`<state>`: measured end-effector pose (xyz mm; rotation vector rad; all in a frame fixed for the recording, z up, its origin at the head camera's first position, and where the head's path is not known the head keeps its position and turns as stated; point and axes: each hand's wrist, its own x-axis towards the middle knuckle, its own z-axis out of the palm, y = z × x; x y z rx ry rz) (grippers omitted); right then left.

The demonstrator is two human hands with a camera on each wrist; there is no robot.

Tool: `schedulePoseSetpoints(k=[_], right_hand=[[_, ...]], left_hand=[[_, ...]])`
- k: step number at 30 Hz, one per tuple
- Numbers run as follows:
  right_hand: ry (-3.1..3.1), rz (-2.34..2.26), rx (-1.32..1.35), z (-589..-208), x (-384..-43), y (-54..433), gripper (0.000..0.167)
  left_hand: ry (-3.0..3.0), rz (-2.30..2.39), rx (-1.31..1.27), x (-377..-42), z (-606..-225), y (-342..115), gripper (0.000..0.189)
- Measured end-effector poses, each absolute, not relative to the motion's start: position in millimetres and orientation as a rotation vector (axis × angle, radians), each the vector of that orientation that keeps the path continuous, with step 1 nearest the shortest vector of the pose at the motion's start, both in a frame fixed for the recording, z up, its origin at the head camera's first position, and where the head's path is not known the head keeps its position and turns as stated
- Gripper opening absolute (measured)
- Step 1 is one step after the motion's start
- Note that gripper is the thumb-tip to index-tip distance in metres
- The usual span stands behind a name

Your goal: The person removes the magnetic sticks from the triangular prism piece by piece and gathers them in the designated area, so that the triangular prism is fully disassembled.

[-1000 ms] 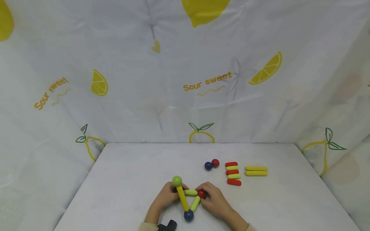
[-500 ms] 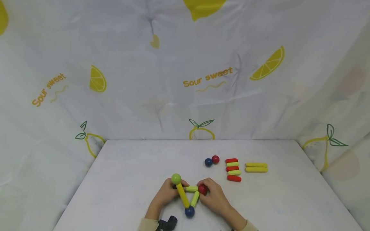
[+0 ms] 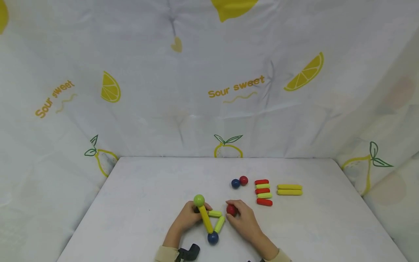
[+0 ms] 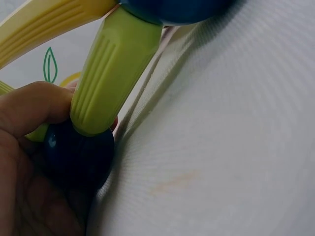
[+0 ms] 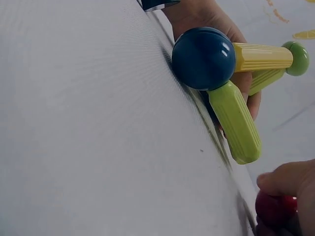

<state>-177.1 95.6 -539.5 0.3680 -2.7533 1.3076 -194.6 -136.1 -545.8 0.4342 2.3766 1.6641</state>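
My left hand (image 3: 189,217) grips a dark blue ball (image 4: 78,157) of a magnetic rod-and-ball frame; its fingers mostly hide that ball in the head view. A light green rod (image 3: 215,214) juts right from beside this hand. In front, another blue ball (image 3: 213,237) joins a second light green rod (image 3: 219,224) and a yellow rod (image 3: 206,220), which rises to a light green ball (image 3: 199,200). My right hand (image 3: 244,221) pinches a red ball (image 3: 231,210) between thumb and fingers. A small gap separates the red ball from the green rods' free ends.
Behind the hands, a loose blue ball (image 3: 235,183) and a red ball (image 3: 243,180) touch. Right of them lie several short red and light green rods (image 3: 263,191) in a column, then two yellow rods (image 3: 289,189). A lemon-print cloth (image 3: 183,109) hangs behind the white table (image 3: 147,189).
The right hand has drawn the red ball away to the right, off the light green rods it touched before. The left hand keeps its grip on the frame. The head view has tilted slightly.
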Motion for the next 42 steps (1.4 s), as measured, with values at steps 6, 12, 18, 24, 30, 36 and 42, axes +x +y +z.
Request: schedulePoseSetpoints(k=[6, 12, 18, 24, 30, 36, 42], right_hand=[[-2.662, 1.291, 0.135, -537, -190, 100, 0.041], [-2.661, 1.260, 0.042, -536, -205, 105, 0.041], [-2.671, 1.249, -0.024, -533, -212, 103, 0.042], [-2.679, 1.174, -0.036, -533, -219, 99, 0.043], [-2.699, 1.187, -0.059, -532, -220, 99, 0.048], [-2.712, 1.193, -0.065, -530, -216, 99, 0.049], [-2.695, 1.172, -0.033, -525, -209, 97, 0.049]], left_hand=[[2.364, 1.651, 0.408, -195, -545, -135, 0.019], [2.366, 1.651, 0.403, -194, -546, -135, 0.022], [2.353, 1.649, 0.389, -193, -546, -135, 0.021], [2.327, 1.668, 0.357, -193, -543, -135, 0.020], [2.334, 1.663, 0.362, -194, -543, -134, 0.019], [2.318, 1.672, 0.343, -195, -544, -135, 0.020], [2.346, 1.646, 0.377, -195, -545, -135, 0.020]])
